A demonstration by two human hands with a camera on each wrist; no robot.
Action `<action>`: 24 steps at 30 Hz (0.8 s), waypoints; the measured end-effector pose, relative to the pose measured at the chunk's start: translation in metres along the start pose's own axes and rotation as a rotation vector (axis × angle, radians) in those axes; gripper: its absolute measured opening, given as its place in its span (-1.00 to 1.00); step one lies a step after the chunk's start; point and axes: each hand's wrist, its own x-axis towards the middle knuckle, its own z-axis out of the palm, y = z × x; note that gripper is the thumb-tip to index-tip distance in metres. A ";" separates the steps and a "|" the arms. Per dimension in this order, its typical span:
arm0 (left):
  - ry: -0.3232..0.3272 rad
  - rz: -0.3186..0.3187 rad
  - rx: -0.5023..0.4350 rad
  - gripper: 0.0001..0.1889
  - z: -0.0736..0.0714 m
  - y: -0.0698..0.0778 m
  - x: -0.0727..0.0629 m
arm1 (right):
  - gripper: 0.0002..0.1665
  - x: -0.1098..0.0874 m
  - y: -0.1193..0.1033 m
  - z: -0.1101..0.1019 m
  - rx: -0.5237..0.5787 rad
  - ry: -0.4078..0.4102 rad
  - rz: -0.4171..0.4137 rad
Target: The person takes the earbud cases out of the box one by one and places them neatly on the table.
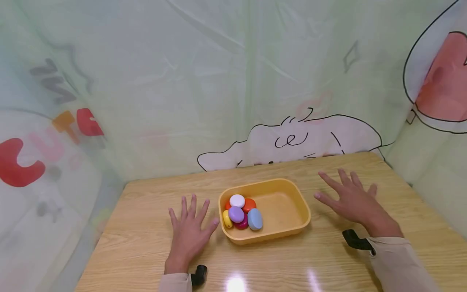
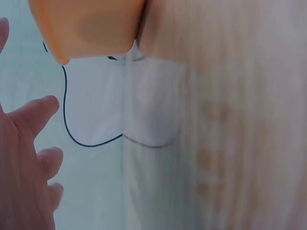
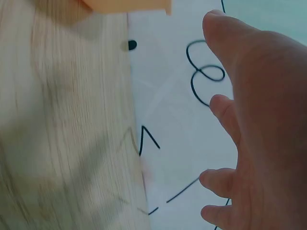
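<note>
An orange-yellow plastic basket (image 1: 282, 209) stands on the wooden table, several smooth rounded pieces gathered at its left end. Among them are a white piece (image 1: 237, 201), a purple piece (image 1: 236, 214), a light blue piece (image 1: 255, 219), a yellow piece (image 1: 228, 219), a red piece (image 1: 249, 205) and a magenta one (image 1: 242, 223). Left of the basket, my left hand (image 1: 190, 235) spreads its fingers, thumb tip close to the basket's side, holding nothing. My right hand (image 1: 355, 200) is on the other side, fingers splayed and bare. Part of the basket (image 2: 91, 28) also shows in the left wrist view.
The pale wooden table (image 1: 142, 227) runs back to a hanging light-green sheet (image 1: 164, 81) printed with cartoon drawings. More of this sheet closes off both sides. Each wrist carries a black strap mount (image 1: 355, 240) near a beige sleeve.
</note>
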 end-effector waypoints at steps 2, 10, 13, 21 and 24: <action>0.009 0.003 0.000 -0.24 0.001 0.001 -0.001 | -0.01 0.001 -0.005 0.000 0.000 0.005 -0.011; 0.025 0.019 0.029 -0.21 -0.004 0.000 -0.003 | -0.02 0.003 -0.024 0.003 0.018 0.021 -0.060; 0.037 0.030 0.037 -0.20 -0.005 0.001 -0.003 | -0.02 0.004 -0.028 0.007 0.027 0.026 -0.070; 0.026 0.059 0.053 -0.17 0.003 0.011 0.002 | -0.09 0.000 -0.039 0.015 -0.006 0.083 -0.141; 0.025 0.066 0.027 -0.18 0.005 0.017 0.002 | -0.12 0.001 -0.042 0.014 -0.013 0.092 -0.170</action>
